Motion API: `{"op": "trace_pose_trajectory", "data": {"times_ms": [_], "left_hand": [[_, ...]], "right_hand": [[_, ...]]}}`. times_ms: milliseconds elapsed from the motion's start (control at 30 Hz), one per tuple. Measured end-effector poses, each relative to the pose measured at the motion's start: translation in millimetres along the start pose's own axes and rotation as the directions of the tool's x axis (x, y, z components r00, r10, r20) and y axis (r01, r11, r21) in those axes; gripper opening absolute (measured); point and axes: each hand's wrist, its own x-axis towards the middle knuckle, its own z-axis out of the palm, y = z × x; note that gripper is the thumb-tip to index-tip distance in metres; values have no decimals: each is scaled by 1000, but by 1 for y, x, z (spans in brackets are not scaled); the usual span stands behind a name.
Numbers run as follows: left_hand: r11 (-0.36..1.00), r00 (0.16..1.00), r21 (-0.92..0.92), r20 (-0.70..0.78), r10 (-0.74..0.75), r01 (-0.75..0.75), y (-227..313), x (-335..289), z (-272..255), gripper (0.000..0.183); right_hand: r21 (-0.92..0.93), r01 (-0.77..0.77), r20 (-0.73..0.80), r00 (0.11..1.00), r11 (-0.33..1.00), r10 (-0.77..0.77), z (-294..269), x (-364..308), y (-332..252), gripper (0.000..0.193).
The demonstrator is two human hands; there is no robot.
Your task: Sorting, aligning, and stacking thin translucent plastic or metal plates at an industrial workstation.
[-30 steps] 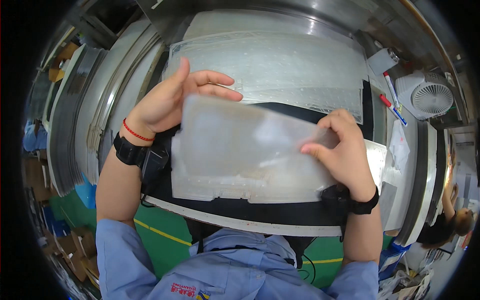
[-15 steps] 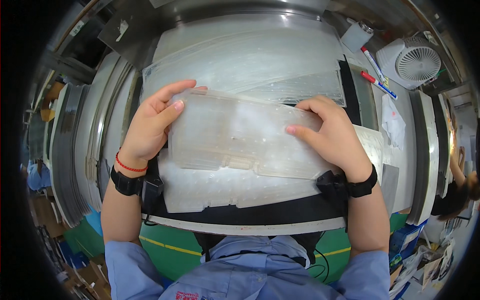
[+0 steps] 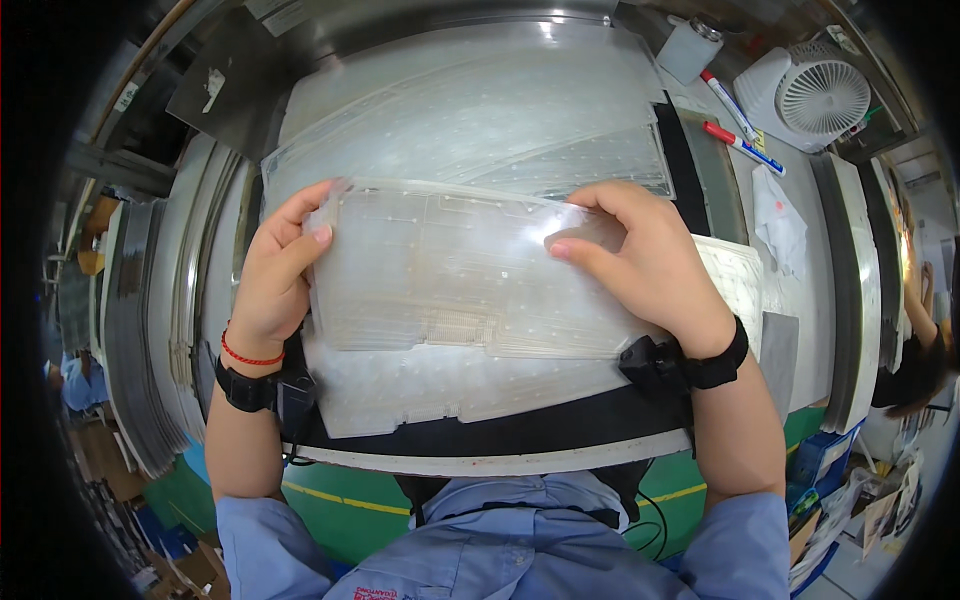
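Between my two hands is a thin stack of clear plastic sheets, printed with faint dotted lines and with a comb-like notch along the near edge. My left hand pinches its left end, thumb on top. At the right end my right hand grips it, thumb laid flat on the top face and fingers behind the far edge. Beneath lie more clear sheets on the black work surface. Beyond the hands, a wide fanned pile of clear sheets covers the far part of the bench.
To the right are a white fan, a bottle, a red-capped marker and a crumpled white cloth. Upright stacks of panels stand on the left and right. A person's arm shows at the far right.
Both hands have shifted slightly left with the held sheets, whose face has tilted so the dotted print shows more clearly. The surroundings have shifted slightly in view.
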Motion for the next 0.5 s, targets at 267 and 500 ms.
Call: {"op": "trace_pose_trajectory", "data": {"times_ms": [267,500], "left_hand": [[999,998,34,-48,-32,34,-2,1,-1,37],[999,998,26,-64,-19,21,-6,0,-3,38]], "right_hand": [[25,-18,9,1000,1000,18,-1,2,0,30],[11,-21,-13,1000,1000,21,0,2,-3,38]]}}
